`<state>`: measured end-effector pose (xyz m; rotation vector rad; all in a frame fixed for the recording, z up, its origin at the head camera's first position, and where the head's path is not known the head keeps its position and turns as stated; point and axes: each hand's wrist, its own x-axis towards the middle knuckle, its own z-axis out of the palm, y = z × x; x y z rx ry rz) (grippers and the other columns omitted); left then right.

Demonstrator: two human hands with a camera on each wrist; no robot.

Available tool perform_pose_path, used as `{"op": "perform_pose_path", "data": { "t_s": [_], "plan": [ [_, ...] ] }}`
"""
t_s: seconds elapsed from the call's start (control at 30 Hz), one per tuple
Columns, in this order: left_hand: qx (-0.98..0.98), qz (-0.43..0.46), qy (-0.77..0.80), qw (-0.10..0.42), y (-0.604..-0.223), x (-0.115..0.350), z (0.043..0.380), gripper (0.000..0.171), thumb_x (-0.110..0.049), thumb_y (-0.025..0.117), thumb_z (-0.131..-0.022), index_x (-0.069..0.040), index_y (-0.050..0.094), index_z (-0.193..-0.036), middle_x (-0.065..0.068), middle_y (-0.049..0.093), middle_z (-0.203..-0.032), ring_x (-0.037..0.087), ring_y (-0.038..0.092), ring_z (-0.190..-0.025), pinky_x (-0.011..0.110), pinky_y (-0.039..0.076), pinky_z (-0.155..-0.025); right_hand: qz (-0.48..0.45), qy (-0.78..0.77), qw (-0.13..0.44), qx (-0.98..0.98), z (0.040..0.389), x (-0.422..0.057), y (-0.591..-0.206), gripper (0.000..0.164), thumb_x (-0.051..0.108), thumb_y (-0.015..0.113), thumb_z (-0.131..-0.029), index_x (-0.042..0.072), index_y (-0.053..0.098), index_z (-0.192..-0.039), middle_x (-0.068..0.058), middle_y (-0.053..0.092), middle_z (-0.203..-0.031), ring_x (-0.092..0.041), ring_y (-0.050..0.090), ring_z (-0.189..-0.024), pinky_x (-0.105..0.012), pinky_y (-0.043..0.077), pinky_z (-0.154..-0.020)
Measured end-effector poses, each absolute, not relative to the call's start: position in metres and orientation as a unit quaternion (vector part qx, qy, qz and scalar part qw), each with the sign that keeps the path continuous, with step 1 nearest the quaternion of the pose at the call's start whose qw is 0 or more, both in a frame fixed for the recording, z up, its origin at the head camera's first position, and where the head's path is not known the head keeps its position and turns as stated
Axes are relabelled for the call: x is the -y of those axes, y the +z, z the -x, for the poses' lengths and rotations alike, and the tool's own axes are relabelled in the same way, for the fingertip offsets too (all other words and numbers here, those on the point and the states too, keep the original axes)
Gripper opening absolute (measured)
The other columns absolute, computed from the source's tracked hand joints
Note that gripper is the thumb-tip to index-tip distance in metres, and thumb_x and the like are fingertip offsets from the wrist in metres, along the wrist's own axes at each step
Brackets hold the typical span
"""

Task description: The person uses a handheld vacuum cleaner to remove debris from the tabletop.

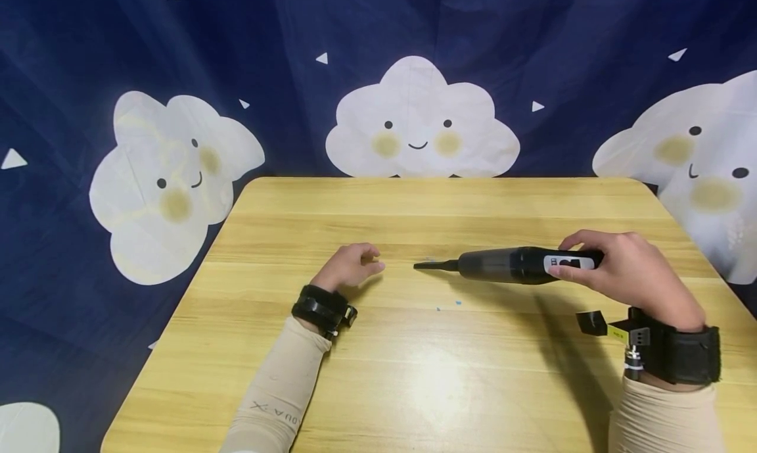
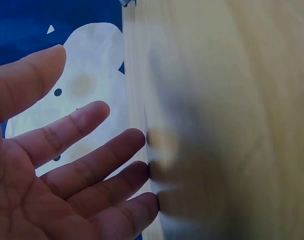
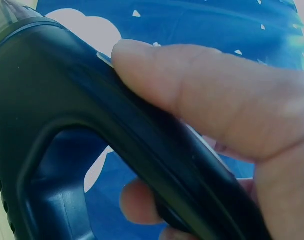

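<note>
My right hand (image 1: 627, 269) grips a black handheld vacuum cleaner (image 1: 532, 265) by its handle, thumb along the top. Its narrow crevice nozzle (image 1: 436, 265) points left, low over the tabletop. In the right wrist view the thumb (image 3: 177, 85) presses on the handle (image 3: 157, 150), with fingertips curled beneath. Small blue scraps (image 1: 458, 302) lie on the wood in front of the vacuum. My left hand (image 1: 353, 266) rests at the table left of the nozzle and holds nothing. The left wrist view shows its fingers (image 2: 97, 160) spread and relaxed, fingertips right at the wood.
A light wooden table (image 1: 367, 374) with rounded far corners fills the lower view. Behind it hangs a dark blue curtain (image 1: 284, 98) with smiling white clouds and small triangles. Each wrist wears a black strap (image 1: 319, 306) carrying a camera.
</note>
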<state>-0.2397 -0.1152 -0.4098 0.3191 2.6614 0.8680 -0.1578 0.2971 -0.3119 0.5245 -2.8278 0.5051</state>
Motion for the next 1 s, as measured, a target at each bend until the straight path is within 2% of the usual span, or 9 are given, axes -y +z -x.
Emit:
{"op": "perform_pose_path", "data": {
  "t_s": [0.47, 0.7, 1.0],
  "plan": [
    [-0.930, -0.111, 0.308, 0.166, -0.411, 0.114, 0.239, 0.042, -0.037, 0.058, -0.094, -0.012, 0.055, -0.127, 0.014, 0.056, -0.132, 0.029, 0.051, -0.118, 0.048, 0.044, -0.100, -0.185, 0.180, 0.138, 0.956, 0.157, -0.299, -0.311, 0.033, 0.035, 0.083, -0.070, 0.018, 0.068, -0.094, 0.001, 0.067, -0.072, -0.009, 0.051, -0.055, -0.034, 0.041, -0.050],
    [-0.931, -0.112, 0.307, 0.165, -0.410, 0.114, 0.239, 0.042, -0.038, 0.059, -0.094, -0.012, 0.055, -0.127, 0.014, 0.056, -0.132, 0.030, 0.051, -0.119, 0.049, 0.044, -0.100, -0.166, 0.174, 0.140, 0.960, 0.154, -0.310, -0.309, 0.035, 0.037, 0.082, -0.071, 0.015, 0.068, -0.095, -0.007, 0.069, -0.076, -0.006, 0.047, -0.048, -0.032, 0.039, -0.047],
    [-0.932, -0.111, 0.304, 0.163, -0.411, 0.114, 0.239, 0.042, -0.038, 0.059, -0.094, -0.012, 0.056, -0.127, 0.014, 0.056, -0.131, 0.030, 0.052, -0.117, 0.048, 0.045, -0.099, -0.154, 0.180, 0.141, 0.961, 0.153, -0.312, -0.307, 0.034, 0.038, 0.083, -0.069, 0.017, 0.068, -0.091, -0.004, 0.069, -0.074, -0.013, 0.054, -0.056, -0.034, 0.041, -0.048]
  ]
}}
